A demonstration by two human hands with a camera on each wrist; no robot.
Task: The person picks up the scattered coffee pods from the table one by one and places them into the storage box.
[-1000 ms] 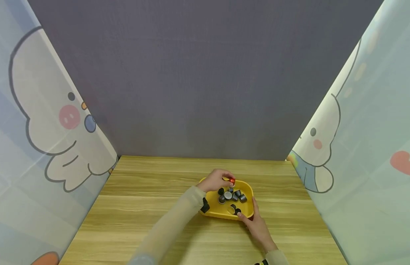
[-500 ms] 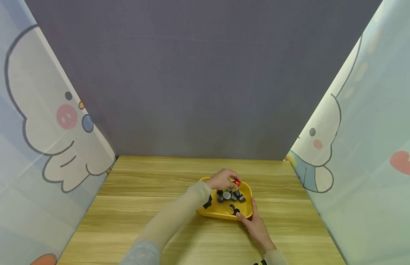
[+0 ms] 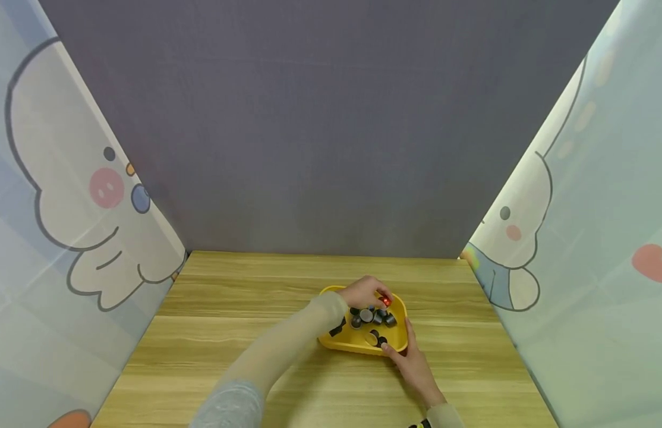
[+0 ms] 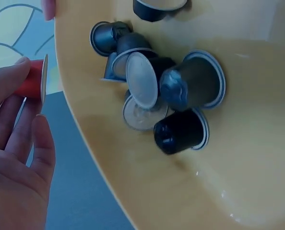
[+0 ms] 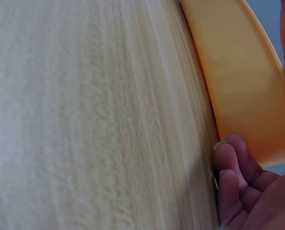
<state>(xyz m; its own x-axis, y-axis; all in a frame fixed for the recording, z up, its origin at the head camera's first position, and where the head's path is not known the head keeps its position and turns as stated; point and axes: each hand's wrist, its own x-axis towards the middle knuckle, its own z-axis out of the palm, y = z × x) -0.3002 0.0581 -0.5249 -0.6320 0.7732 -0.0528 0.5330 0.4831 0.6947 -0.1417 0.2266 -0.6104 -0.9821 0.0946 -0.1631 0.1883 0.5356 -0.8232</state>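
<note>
A yellow tray (image 3: 358, 341) sits on the wooden table, holding several dark and silver coffee capsules (image 3: 366, 315). My left hand (image 3: 364, 292) reaches over the tray's far side and pinches a red coffee capsule (image 4: 31, 81) above it, between thumb and fingers. In the left wrist view the capsule's pale lid faces the tray interior, where black and grey capsules (image 4: 193, 84) lie in a cluster. My right hand (image 3: 416, 365) grips the tray's near right corner, thumb at the rim and fingers along the outer wall. Its fingertips (image 5: 225, 155) press low against that wall in the right wrist view.
The wood-grain table (image 3: 229, 333) spreads around the tray on all sides. A dark grey panel (image 3: 331, 131) stands behind it. Pale cartoon-printed sheets (image 3: 593, 208) close in the left and right.
The left hand has moved a little to the right with the red capsule, then slightly down and nearer. The right hand stays at the tray corner.
</note>
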